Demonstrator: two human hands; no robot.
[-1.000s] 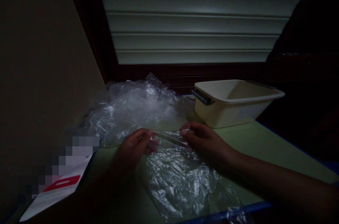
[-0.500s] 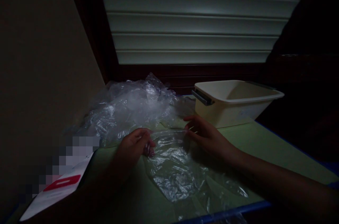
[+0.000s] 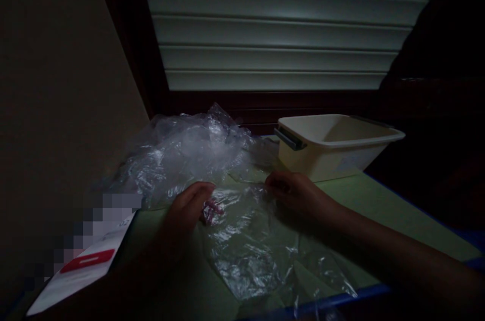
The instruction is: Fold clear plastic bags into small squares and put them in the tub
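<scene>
From the head, pinching a clear bag (image 3: 246,260) between right fingers (image 3: 276,180), touching its left corner with left fingers (image 3: 197,192), grip impossible to tell, with an illegible red-marked sheet (image 3: 74,283) left of them, heaped film (image 3: 189,151) beyond, and a cream tub (image 3: 310,162), label (image 3: 347,162) unreadable, contents hidden, beyond the right fingers.

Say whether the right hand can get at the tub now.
Probably yes: the tub stands just beyond the right hand, nothing visible between them, though its fingers seem to pinch the plastic bag and might have to let go first.
</scene>
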